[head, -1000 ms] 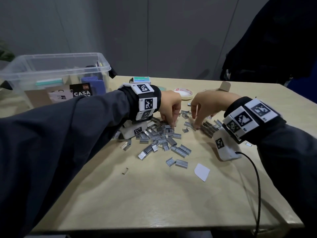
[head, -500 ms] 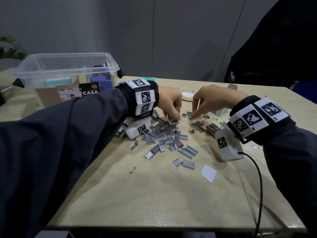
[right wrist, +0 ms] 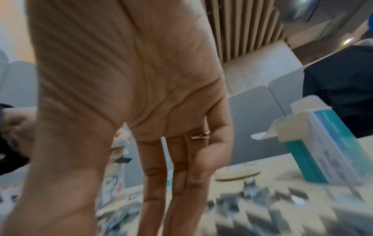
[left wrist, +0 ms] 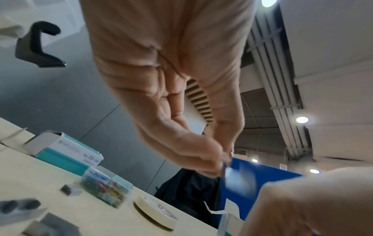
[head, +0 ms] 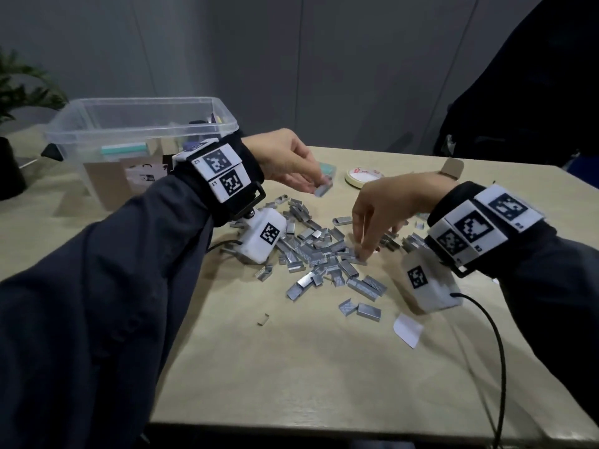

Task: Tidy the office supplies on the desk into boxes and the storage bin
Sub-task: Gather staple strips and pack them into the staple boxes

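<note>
Loose silver staple strips [head: 319,254] lie heaped mid-desk. My left hand [head: 319,186] hovers above the heap's far side and pinches one staple strip [head: 324,190] between thumb and fingers; the left wrist view shows the strip [left wrist: 234,175] blurred at the fingertips. My right hand [head: 364,251] reaches down with straight fingers [right wrist: 157,183], thumb apart, tips on the heap. A teal staple box [left wrist: 68,153] stands open behind the heap. A second open teal box [right wrist: 322,143] stands at the right. The clear storage bin [head: 81,124] sits back left.
A tape roll [head: 363,176] and a clear box of coloured paper clips [left wrist: 107,186] sit behind the staples. A white paper scrap [head: 407,328] lies front right beside the wrist camera cable [head: 492,335]. A dark-clothed person [head: 534,92] is at the back right.
My left hand has lifted off the heap with a staple strip pinched in it. My right hand has moved left and nearer, down onto the middle of the heap.
</note>
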Demonstrator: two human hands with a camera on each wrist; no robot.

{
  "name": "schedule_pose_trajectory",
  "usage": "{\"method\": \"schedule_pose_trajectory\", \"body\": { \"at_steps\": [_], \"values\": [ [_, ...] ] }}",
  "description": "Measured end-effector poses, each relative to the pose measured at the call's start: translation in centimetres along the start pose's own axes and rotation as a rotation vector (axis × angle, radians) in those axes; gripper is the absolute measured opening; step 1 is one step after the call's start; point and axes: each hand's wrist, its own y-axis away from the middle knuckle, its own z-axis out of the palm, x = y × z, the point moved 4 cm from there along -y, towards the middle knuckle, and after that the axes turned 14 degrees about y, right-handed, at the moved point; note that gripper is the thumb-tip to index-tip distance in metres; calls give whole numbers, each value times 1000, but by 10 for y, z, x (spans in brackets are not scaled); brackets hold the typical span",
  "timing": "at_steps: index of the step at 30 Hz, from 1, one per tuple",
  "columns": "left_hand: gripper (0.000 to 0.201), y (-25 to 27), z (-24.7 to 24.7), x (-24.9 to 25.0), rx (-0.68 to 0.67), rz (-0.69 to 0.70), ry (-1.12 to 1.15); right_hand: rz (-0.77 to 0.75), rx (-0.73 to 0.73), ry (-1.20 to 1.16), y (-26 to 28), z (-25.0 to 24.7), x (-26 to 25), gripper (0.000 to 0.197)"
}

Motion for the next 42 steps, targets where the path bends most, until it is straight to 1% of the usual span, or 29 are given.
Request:
{"method": "schedule_pose_trajectory", "body": {
  "at_steps": [2, 6, 8, 11, 14, 16, 18, 20, 22, 26, 27, 31, 34, 39, 42],
  "values": [
    [14, 3, 0, -3, -25, 1, 58, 6, -51, 58, -2, 8, -5, 33],
    [16, 6, 0, -7, -1, 52, 178, 5, -40, 110, -6, 10, -8, 23],
    [18, 9, 1, -10, 2, 65, 217, 3, -42, 64, -4, 8, -3, 22],
    [23, 11, 1, -12, 1, 57, 265, -44, -37, -157, 3, -2, 8, 15],
    [23, 14, 3, -10, 19, 65, 266, -134, 75, -430, 9, -17, 19, 4],
    [24, 16, 5, -9, 25, 72, 274, -179, 157, -554, 11, -24, 26, 10],
    [23, 19, 7, -8, 33, 69, 288, -194, 225, -658, 11, -28, 32, 22],
    [23, 20, 8, -8, 35, 63, 304, -200, 263, -729, 10, -30, 35, 33],
    [23, 20, 10, -8, 34, 64, 318, -205, 273, -748, 8, -30, 34, 35],
    [25, 18, 14, -7, 66, 105, 359, -209, 251, -731, 5, -31, 29, 24],
    [25, 18, 15, -7, 81, 114, 369, -205, 254, -736, 5, -31, 29, 24],
    [22, 16, 14, -7, 150, 171, 390, -176, 331, -827, 8, -34, 34, 37],
    [23, 16, 12, -7, 182, 214, 398, -173, 316, -829, 9, -34, 34, 38],
    [17, 15, 17, -7, 144, 231, 378, -147, 332, -818, 5, -34, 28, 24],
    [18, 16, 19, -7, 155, 243, 365, -152, 362, -841, 6, -37, 23, 21]
  ]
}}
